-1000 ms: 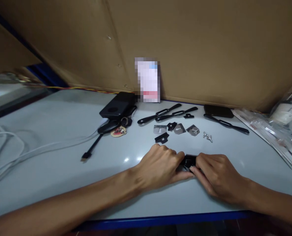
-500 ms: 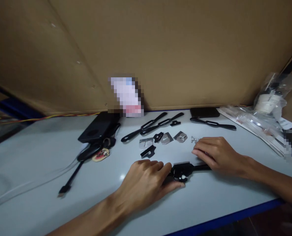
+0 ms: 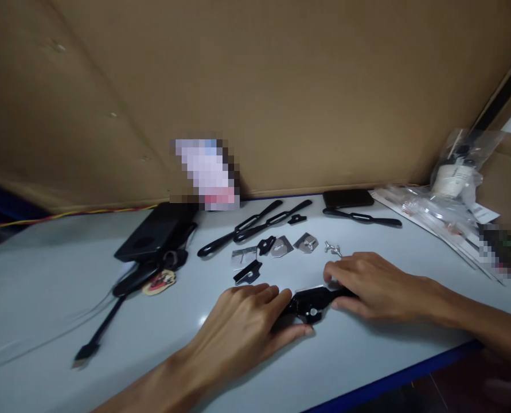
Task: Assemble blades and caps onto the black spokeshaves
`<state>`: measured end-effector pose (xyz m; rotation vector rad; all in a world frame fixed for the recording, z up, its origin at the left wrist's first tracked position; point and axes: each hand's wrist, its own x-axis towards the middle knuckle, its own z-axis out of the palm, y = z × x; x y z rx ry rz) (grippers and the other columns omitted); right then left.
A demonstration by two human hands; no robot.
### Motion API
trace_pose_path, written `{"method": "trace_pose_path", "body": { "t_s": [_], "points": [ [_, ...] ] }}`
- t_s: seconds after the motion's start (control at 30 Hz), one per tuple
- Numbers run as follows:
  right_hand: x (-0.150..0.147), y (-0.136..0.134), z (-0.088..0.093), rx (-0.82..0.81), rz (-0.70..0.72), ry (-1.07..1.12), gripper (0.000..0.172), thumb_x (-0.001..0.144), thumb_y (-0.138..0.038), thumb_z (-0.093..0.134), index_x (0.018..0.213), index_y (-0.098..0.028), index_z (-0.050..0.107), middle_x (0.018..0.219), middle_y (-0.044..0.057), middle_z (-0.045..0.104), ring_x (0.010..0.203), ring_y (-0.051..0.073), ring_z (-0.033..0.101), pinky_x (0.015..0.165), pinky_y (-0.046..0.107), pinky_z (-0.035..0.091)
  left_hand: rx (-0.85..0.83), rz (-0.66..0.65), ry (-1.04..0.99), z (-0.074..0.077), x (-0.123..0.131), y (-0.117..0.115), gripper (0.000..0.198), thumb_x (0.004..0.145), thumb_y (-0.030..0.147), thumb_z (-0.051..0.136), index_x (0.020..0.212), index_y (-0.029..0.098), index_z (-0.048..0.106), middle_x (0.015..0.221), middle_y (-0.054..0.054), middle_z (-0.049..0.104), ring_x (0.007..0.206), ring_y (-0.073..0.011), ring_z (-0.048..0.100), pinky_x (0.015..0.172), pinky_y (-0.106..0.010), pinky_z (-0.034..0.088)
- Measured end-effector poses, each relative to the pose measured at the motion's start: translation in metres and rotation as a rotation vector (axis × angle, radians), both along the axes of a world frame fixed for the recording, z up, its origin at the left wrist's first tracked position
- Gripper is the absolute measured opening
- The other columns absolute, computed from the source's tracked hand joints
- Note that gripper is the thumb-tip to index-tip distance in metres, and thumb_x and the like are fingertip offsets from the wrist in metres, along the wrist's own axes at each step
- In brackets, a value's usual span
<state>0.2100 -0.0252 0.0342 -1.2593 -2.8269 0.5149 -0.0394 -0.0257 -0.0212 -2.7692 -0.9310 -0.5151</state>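
Note:
Near the front of the table lies a black spokeshave (image 3: 311, 300), a silvery blade edge showing along its upper side and a round metal spot on its middle part. My left hand (image 3: 253, 315) is closed over its left handle, the thumb stretched along the near side. On the right handle, my right hand (image 3: 375, 287) has its thumb below and fingers above; part of the grip is hidden. Just beyond my right fingers lie small silvery thumbscrews (image 3: 333, 248). Farther left are flat metal blades (image 3: 281, 246) and black cap pieces (image 3: 248, 272).
Several bare black spokeshave bodies (image 3: 362, 217) lie toward the back. A black box-like device (image 3: 152, 235) with a cable (image 3: 94, 338) is at left. A blurred-out upright panel (image 3: 210, 172) leans on the cardboard wall (image 3: 281, 86). Plastic bags (image 3: 436, 212) and a white bottle (image 3: 451, 178) stand right.
My right hand has come down from beside the thumbscrews onto the right handle, leaving them in full view on the table. My left hand keeps its hold. The view has shifted slightly.

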Motion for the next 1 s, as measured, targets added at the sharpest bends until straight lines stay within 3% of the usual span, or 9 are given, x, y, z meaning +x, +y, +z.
{"method": "trace_pose_path", "body": {
  "t_s": [0.1, 0.2, 0.33, 0.47, 0.73, 0.83, 1.0],
  "points": [
    [0.016, 0.000, 0.006, -0.008, 0.040, -0.123, 0.002, 0.094, -0.019, 0.059, 0.092, -0.019, 0.060, 0.091, 0.005, 0.070, 0.082, 0.020, 0.064, 0.072, 0.033, 0.043, -0.005, -0.030, -0.048, 0.002, -0.002, 0.002, 0.056, 0.103, 0.060, 0.034, 0.073, 0.021, 0.059, 0.064, -0.002, 0.060, 0.056, -0.0191, 0.057, 0.049, -0.031, 0.036],
    [0.048, 0.002, 0.011, 0.064, -0.008, -0.195, 0.012, 0.085, -0.010, 0.062, 0.083, -0.021, 0.061, 0.086, 0.002, 0.068, 0.085, 0.021, 0.064, 0.072, 0.033, 0.042, 0.015, -0.018, -0.121, 0.003, -0.006, 0.007, 0.049, 0.104, 0.055, 0.037, 0.079, 0.020, 0.062, 0.078, -0.005, 0.063, 0.069, -0.0209, 0.058, 0.059, -0.033, 0.044],
    [0.096, 0.017, 0.010, 0.229, -0.252, -0.319, 0.019, 0.073, -0.003, 0.060, 0.070, -0.022, 0.063, 0.071, 0.002, 0.064, 0.064, 0.020, 0.059, 0.057, 0.030, 0.033, 0.028, 0.042, -0.183, 0.001, -0.010, 0.017, 0.039, 0.104, 0.047, 0.038, 0.099, 0.021, 0.067, 0.095, -0.008, 0.065, 0.086, -0.0252, 0.059, 0.072, -0.039, 0.049],
    [0.115, 0.040, 0.005, 0.294, -0.494, -0.388, 0.019, 0.078, -0.008, 0.062, 0.063, -0.020, 0.064, 0.066, 0.005, 0.063, 0.059, 0.018, 0.057, 0.055, 0.030, 0.031, -0.020, 0.089, -0.193, -0.002, -0.013, 0.026, 0.036, 0.104, 0.041, 0.037, 0.110, 0.020, 0.066, 0.102, -0.010, 0.065, 0.091, -0.0274, 0.060, 0.074, -0.042, 0.050],
    [0.088, 0.060, 0.010, 0.488, -0.531, -0.380, 0.016, 0.093, -0.019, 0.055, 0.093, -0.018, 0.071, 0.087, 0.011, 0.072, 0.078, 0.026, 0.066, 0.061, 0.032, 0.037, -0.074, 0.188, -0.199, 0.010, -0.023, 0.045, 0.036, 0.103, 0.034, 0.036, 0.116, 0.016, 0.064, 0.111, -0.013, 0.065, 0.099, -0.0290, 0.061, 0.083, -0.047, 0.053],
    [0.063, 0.052, 0.001, 0.536, -0.419, -0.191, 0.018, 0.096, -0.021, 0.052, 0.099, -0.018, 0.070, 0.097, 0.011, 0.072, 0.091, 0.028, 0.066, 0.070, 0.035, 0.046, -0.063, 0.293, -0.211, 0.010, -0.033, 0.061, 0.035, 0.102, 0.034, 0.038, 0.120, 0.016, 0.062, 0.116, -0.013, 0.065, 0.105, -0.0304, 0.060, 0.088, -0.048, 0.052],
    [0.025, 0.034, -0.027, 0.475, -0.213, 0.086, 0.034, 0.101, -0.022, 0.048, 0.132, -0.017, 0.059, 0.115, 0.013, 0.065, 0.105, 0.026, 0.061, 0.088, 0.042, 0.053, -0.145, 0.356, -0.182, 0.006, -0.047, 0.081, 0.035, 0.101, 0.030, 0.038, 0.122, 0.015, 0.062, 0.115, -0.013, 0.066, 0.105, -0.0295, 0.060, 0.090, -0.047, 0.051]
  ]
}}
